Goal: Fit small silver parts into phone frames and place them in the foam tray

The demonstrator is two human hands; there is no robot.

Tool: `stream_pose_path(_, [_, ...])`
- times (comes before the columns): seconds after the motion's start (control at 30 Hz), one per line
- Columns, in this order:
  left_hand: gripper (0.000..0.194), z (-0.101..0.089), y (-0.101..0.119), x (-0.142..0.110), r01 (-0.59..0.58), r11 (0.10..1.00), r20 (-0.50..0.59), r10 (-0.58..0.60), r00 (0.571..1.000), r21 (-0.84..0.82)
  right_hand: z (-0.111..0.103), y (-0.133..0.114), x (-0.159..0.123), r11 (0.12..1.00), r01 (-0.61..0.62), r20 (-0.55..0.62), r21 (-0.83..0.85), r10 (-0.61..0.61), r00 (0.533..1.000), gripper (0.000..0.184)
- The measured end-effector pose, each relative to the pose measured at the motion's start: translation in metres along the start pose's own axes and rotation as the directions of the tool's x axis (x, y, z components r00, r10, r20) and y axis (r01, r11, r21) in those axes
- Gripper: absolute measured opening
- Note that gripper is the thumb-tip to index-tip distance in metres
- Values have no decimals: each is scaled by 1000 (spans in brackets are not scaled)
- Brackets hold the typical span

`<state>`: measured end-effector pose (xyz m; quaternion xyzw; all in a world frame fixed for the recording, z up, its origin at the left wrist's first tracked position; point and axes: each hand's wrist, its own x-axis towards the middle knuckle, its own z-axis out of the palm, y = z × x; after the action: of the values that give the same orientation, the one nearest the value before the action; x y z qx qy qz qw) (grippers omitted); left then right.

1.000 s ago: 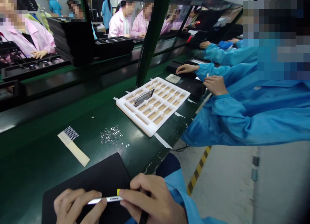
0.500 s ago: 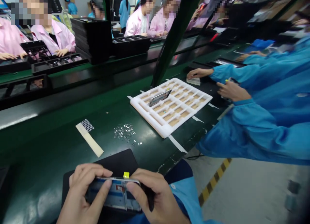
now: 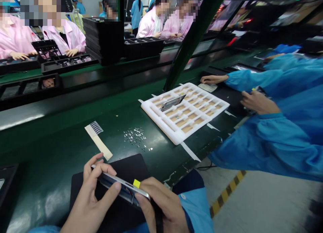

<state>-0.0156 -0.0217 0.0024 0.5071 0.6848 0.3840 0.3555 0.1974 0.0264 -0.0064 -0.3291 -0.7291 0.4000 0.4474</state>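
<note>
Both hands grip a phone frame [image 3: 126, 186] above a black mat [image 3: 133, 164], its silver side edge now facing up. My left hand [image 3: 94, 189] pinches its left end between thumb and fingers. At the other end, my right hand [image 3: 161, 202] holds it with the thumb in front, and a dark slim tool shows under that hand, its kind unclear. A small yellow tab [image 3: 136, 183] sticks up from the edge beside my right fingers. Beyond the mat lie a cream strip with black-and-white marks [image 3: 101, 145] and a scatter of tiny metallic pieces [image 3: 135, 137].
A white foam tray [image 3: 174, 139] with slots is taped to the green bench [image 3: 63, 139]; another phone frame [image 3: 173, 102] stands tilted in it. At right, a co-worker's blue sleeves [image 3: 290, 132] reach over the bench. A green post [image 3: 191, 38] rises behind the tray.
The phone frame has been tipped so its side edge shows instead of its inner face, and its left end is raised. The co-worker's right-side hand has shifted slightly. The view has shifted a little.
</note>
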Motion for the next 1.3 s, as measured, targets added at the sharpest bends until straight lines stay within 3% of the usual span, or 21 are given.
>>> stream_pose_path(0.17, [28,3,15,-2,45,997,-52,-48,998,-59,0,4,-4,979,127,-22,-160,-132,991,12])
stream_pose_path(0.3, [18,4,9,-8,-99,988,-129,114,985,119,-8,-1,4,922,245,-13,-298,-261,965,19])
stream_pose_path(0.43, [7,12,9,-11,-225,915,-172,294,940,335,-11,-4,13,832,404,109,-379,-394,913,19])
stream_pose_path(0.6, [9,22,10,-9,-281,866,-195,386,902,413,-7,5,18,740,501,83,-449,-523,848,38])
stream_pose_path(0.7, [3,26,9,-9,-285,881,-198,377,905,377,-11,6,22,672,586,158,-454,-586,795,39])
stream_pose_path(0.87, [4,35,13,-12,-207,951,-203,255,946,231,-21,4,22,606,635,365,-479,-520,772,32])
stream_pose_path(1.3, [10,35,11,-12,-166,966,-152,197,969,197,-20,8,15,609,615,362,-500,-498,788,26])
